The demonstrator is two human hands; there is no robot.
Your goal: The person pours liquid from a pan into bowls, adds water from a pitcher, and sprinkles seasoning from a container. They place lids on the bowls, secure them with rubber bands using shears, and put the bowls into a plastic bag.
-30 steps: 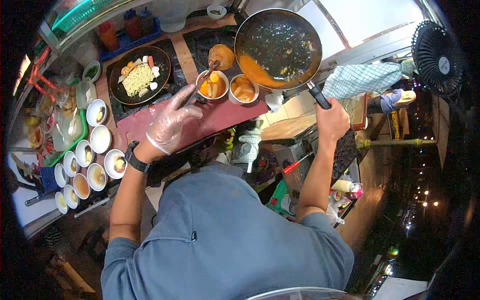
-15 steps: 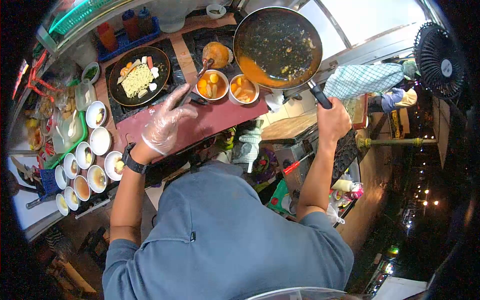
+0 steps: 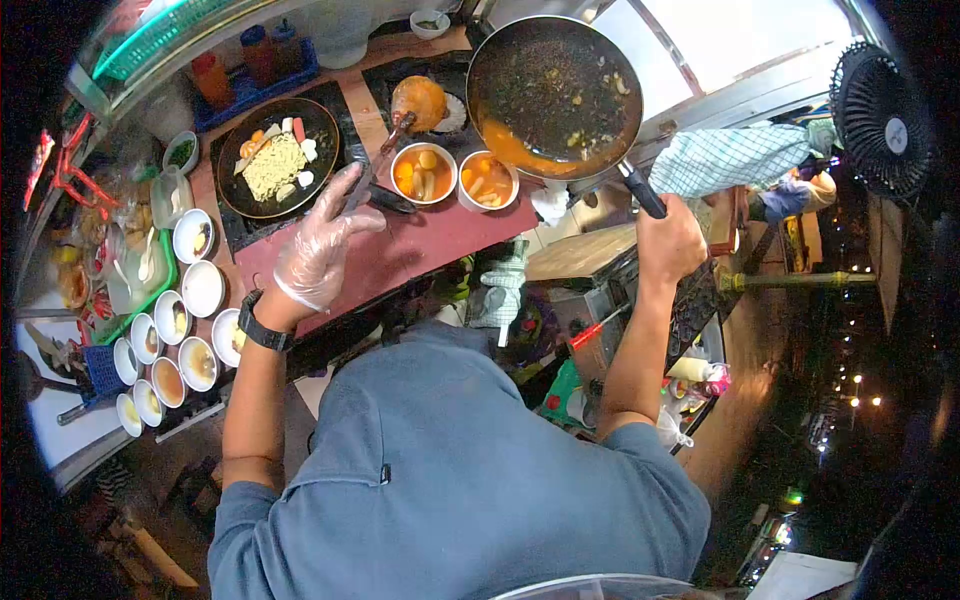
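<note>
My left hand (image 3: 320,245), in a clear plastic glove, is held over the red board (image 3: 400,245) with its fingers apart and nothing in them. Just beyond its fingertips are a black handle (image 3: 390,199) and the pan (image 3: 236,185) with noodles (image 3: 275,168), sausage and white pieces. My right hand (image 3: 670,240) is closed round the black handle of a large pan (image 3: 555,95), tilted, with orange sauce along its lower edge. Left of that pan stand two white bowls (image 3: 424,198) (image 3: 489,203) of orange soup. Behind them rests an orange-coated ladle (image 3: 418,104).
Several small white bowls (image 3: 205,289) stand at the left beside a green tray (image 3: 160,290). Sauce bottles (image 3: 211,80) sit in a blue basket at the back. A checked cloth (image 3: 730,165) and a black fan (image 3: 880,120) are at the right.
The index finger and thumb of my left hand have shifted slightly. The large pan in my right hand has stayed almost in place, its sauce spread a little differently.
</note>
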